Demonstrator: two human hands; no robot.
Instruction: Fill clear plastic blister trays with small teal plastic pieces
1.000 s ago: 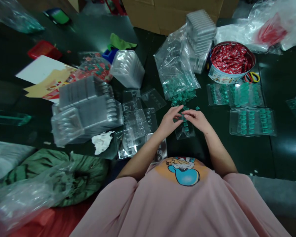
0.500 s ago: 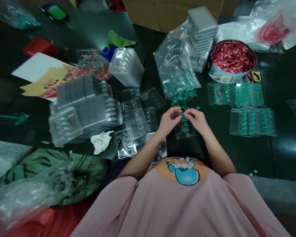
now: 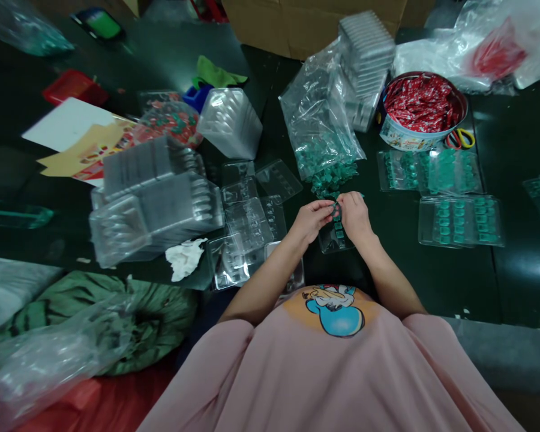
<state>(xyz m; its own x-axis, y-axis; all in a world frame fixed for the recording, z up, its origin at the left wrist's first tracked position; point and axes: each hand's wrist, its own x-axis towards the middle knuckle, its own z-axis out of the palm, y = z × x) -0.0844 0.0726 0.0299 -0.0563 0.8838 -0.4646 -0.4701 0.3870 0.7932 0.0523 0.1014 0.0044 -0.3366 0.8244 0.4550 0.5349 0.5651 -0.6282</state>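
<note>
My left hand [image 3: 312, 218] and my right hand [image 3: 353, 214] meet fingertip to fingertip over a small clear blister tray [image 3: 336, 235] that holds a few green pieces. Both hands pinch small green pieces [image 3: 335, 209] between them. Just beyond the hands lies a loose pile of the same green pieces [image 3: 330, 174], spilling from an open clear plastic bag [image 3: 317, 123]. Empty clear trays [image 3: 252, 219] lie to the left of my left hand.
Filled trays of green pieces [image 3: 459, 221] lie to the right. A round tin of red sachets [image 3: 420, 111] and scissors [image 3: 459, 138] stand at the back right. Stacks of clear trays [image 3: 153, 198] crowd the left. A cardboard box [image 3: 306, 24] stands behind.
Both hands have drawn closer together and slightly away from me above the small tray; the fingers now pinch tighter around the green pieces.
</note>
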